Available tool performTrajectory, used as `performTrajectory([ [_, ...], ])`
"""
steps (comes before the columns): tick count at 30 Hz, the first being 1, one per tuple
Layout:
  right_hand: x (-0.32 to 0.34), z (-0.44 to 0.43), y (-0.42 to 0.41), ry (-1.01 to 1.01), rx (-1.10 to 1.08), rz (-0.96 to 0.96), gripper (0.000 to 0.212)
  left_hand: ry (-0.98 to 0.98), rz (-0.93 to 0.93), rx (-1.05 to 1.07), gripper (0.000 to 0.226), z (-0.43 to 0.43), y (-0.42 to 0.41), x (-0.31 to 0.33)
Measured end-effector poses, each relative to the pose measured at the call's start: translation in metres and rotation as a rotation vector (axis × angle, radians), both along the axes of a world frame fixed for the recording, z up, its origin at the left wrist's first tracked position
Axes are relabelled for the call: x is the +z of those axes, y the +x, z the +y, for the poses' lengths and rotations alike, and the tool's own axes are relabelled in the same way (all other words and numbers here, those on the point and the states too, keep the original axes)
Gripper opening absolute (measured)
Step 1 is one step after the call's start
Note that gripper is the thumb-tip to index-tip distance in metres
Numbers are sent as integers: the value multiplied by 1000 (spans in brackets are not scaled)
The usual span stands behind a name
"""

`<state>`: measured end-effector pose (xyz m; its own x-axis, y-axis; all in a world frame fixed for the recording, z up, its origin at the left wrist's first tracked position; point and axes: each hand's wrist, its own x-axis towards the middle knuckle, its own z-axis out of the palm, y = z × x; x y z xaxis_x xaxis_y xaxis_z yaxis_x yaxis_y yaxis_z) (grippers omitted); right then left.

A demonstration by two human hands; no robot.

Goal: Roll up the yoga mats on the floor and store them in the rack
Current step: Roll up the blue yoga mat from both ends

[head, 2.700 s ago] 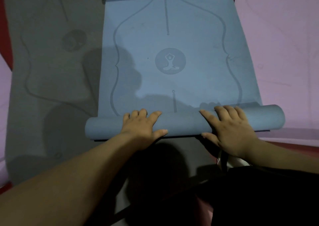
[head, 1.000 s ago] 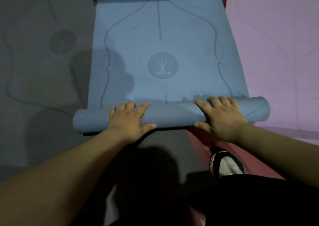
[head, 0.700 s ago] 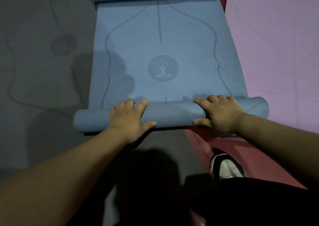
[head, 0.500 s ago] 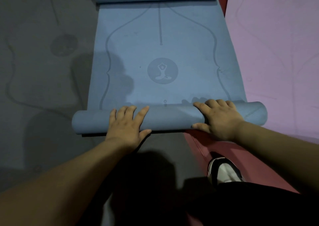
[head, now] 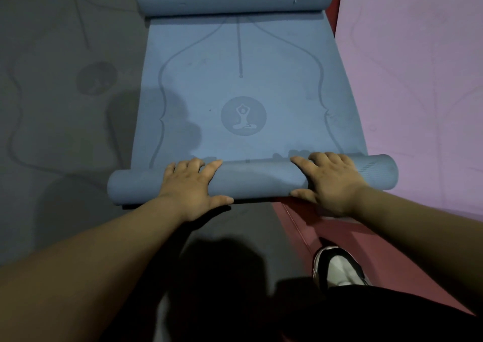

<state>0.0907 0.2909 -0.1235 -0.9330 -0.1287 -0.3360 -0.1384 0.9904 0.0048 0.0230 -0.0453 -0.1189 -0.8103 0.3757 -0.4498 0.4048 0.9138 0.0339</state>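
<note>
On floor (head: 379, 237), blue mat roll (head: 256, 182) — axis left-right

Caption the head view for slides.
Left hand and right hand press the near rolled end of a blue yoga mat, between a grey mat and a pink mat.

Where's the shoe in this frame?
Head view, lower right: the black-and-white shoe stands on the red floor, just nearer the camera than the right hand on the blue mat.
</note>
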Motion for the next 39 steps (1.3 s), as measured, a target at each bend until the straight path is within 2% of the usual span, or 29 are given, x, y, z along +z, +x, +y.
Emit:
performTrajectory([
  [2,1,4,-8,-15,1,-40,95,-3,6,0,110,2,-5,0],
  [5,0,6,-12,-33,5,-45,97,-4,15,-4,105,3,-9,0],
  [12,-8,9,-5,-36,80,95,91,5,11,-35,96,2,-16,2],
  [24,8,16,-1,-31,194,-86,94,-23,23,-79,96,-4,10,6],
  [28,18,14,17,-100,255,-206,97,-25,-96,-91,96,-10,35,7],
  [32,27,5,48,-210,242,-304,91,25,-239,-83,91,-25,62,8],
  [37,42,4,69,-270,272,-356,85,162,-401,-44,64,-33,89,14],
  [39,42,2,77,-272,285,-354,85,171,-392,-34,67,-35,100,12],
])
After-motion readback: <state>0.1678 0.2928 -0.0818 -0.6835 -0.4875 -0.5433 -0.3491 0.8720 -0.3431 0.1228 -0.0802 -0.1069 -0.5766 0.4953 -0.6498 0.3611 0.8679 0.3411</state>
